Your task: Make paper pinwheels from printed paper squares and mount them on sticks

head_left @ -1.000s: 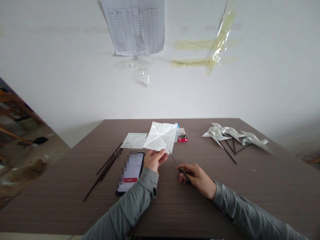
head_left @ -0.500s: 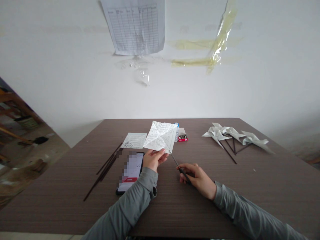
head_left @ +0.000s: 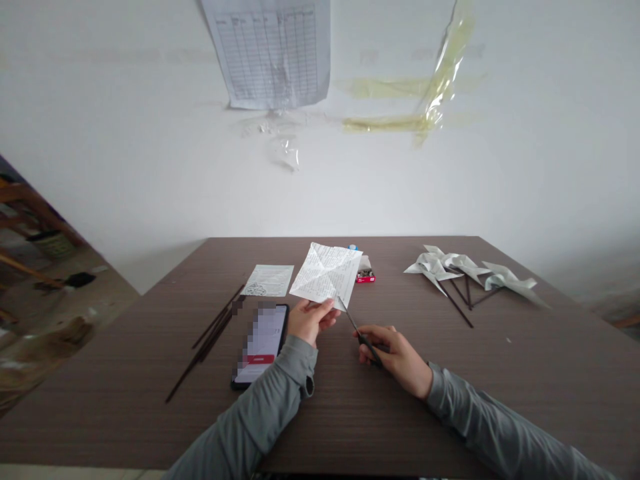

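Note:
My left hand (head_left: 311, 320) pinches the near edge of a square printed paper sheet (head_left: 325, 272), which is held up above the table and shows diagonal crease lines. In my right hand (head_left: 393, 353) is a pair of scissors (head_left: 367, 347) with dark handles. The blades reach the near right corner of the sheet, and part of one blade lies over the paper. Right of my hands lie several paper pinwheels (head_left: 440, 263) on dark sticks. Left of the held sheet, a second printed paper square (head_left: 270, 280) lies flat on the table.
A phone (head_left: 263, 343) lies left of my left wrist, with several dark sticks (head_left: 210, 340) beyond it. Behind the held sheet stand a small red box (head_left: 366, 278) of small metal pieces and a blue-topped item (head_left: 353, 247). The brown table (head_left: 525, 387) meets the white wall.
The paper sheet has shifted slightly right in my left hand's grip, and the scissor blades now overlap its corner more. My right hand has hardly moved.

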`<state>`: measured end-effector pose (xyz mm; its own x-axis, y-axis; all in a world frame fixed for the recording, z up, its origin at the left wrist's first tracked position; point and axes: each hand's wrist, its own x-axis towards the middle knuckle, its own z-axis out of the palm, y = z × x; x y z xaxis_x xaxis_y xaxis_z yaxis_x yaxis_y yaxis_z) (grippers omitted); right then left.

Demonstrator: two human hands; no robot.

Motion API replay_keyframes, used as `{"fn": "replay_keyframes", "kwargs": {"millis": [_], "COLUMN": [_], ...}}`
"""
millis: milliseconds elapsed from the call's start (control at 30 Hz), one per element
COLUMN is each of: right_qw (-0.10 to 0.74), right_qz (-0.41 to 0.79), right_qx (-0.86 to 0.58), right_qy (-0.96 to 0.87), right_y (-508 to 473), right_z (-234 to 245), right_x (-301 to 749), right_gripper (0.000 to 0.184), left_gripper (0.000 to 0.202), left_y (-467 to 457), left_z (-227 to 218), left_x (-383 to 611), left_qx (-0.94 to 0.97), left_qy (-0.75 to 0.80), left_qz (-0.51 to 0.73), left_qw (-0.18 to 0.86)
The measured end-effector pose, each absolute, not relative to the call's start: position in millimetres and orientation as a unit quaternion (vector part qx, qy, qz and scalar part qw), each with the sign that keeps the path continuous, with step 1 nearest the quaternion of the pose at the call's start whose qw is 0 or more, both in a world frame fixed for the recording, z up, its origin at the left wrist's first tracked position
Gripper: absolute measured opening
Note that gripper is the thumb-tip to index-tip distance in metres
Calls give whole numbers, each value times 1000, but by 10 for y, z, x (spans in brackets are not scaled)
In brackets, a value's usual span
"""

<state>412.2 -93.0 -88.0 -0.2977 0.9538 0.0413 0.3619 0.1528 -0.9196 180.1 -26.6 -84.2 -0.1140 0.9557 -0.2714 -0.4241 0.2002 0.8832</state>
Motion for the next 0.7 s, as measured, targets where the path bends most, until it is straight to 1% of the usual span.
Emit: {"fn": "replay_keyframes", "kwargs": {"millis": [133, 267, 600, 700], "right_qw": [332, 347, 380, 384], "right_qz": [426, 428, 432, 436], "right_qx": [-488, -480, -477, -475], "right_qy": [-685, -683, -664, -661], "right_y": [-927, -921, -942, -947], "right_z": [-893, -907, -823, -804], "right_x": [4120, 4114, 4058, 4043], "right_gripper": [61, 63, 61, 64], "left_gripper": [34, 34, 35, 35], "left_y": [-263, -267, -291, -296], "left_z": [-825, -814, -824, -814], "left_x": [1807, 1808, 1830, 1834], "left_qx": [271, 274, 285, 285], "left_qy": [489, 494, 498, 497], "left_qz": [560, 554, 529, 530], "left_qw": [611, 611, 625, 626]}}
